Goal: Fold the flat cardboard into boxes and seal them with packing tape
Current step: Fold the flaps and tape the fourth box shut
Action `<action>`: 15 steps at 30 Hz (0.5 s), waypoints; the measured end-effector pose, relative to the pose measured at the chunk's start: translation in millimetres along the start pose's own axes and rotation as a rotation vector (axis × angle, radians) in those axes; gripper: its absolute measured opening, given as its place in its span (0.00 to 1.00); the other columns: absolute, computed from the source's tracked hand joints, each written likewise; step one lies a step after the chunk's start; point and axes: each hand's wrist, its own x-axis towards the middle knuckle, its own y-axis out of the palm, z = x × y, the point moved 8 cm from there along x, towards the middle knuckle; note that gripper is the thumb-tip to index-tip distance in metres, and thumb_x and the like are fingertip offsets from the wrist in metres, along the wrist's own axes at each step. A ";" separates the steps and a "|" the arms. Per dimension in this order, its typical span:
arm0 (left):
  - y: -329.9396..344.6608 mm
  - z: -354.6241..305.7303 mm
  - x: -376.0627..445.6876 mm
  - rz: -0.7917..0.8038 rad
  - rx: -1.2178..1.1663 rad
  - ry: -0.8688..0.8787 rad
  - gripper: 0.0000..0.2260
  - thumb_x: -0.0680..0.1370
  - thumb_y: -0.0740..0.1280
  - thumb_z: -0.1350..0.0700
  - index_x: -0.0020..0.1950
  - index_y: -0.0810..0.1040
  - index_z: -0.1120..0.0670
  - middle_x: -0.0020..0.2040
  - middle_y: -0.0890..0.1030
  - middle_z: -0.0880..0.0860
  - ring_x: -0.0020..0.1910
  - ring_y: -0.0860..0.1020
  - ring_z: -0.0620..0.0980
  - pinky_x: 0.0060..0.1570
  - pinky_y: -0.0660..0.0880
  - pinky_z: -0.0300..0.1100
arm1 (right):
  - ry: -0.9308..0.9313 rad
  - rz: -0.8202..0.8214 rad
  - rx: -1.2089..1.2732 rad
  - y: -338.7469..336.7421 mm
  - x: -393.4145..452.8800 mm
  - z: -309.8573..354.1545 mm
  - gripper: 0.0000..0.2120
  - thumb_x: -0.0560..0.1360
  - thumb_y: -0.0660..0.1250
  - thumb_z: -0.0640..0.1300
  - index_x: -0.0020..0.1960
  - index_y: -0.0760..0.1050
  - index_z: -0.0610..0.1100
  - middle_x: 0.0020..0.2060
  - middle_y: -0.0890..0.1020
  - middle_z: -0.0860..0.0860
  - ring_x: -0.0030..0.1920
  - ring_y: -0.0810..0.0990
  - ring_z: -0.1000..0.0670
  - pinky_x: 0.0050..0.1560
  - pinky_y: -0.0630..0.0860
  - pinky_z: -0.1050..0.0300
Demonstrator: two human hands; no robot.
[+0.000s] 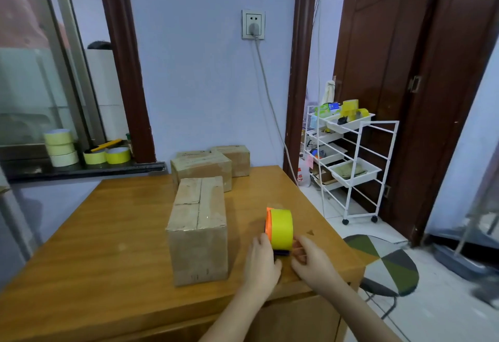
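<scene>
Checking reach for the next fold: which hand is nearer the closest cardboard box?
Left. The left hand sits just right of the box, at the tape dispenser; the right hand is beyond the dispenser.

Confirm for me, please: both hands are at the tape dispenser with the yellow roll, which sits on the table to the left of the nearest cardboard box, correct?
Not quite. In the head view, the tape dispenser sits to the right of the nearest cardboard box, not the left. The rest holds: both the left hand and right hand are at it, on the table.
</scene>
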 end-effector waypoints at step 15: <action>-36.2 -17.5 -4.3 -0.128 -0.224 0.136 0.05 0.80 0.63 0.53 0.51 0.68 0.51 0.48 0.72 0.48 0.49 0.69 0.46 0.47 0.65 0.37 | -0.201 -0.165 0.058 -28.7 -9.7 29.0 0.16 0.74 0.66 0.36 0.49 0.70 0.58 0.40 0.73 0.52 0.40 0.73 0.55 0.47 0.70 0.69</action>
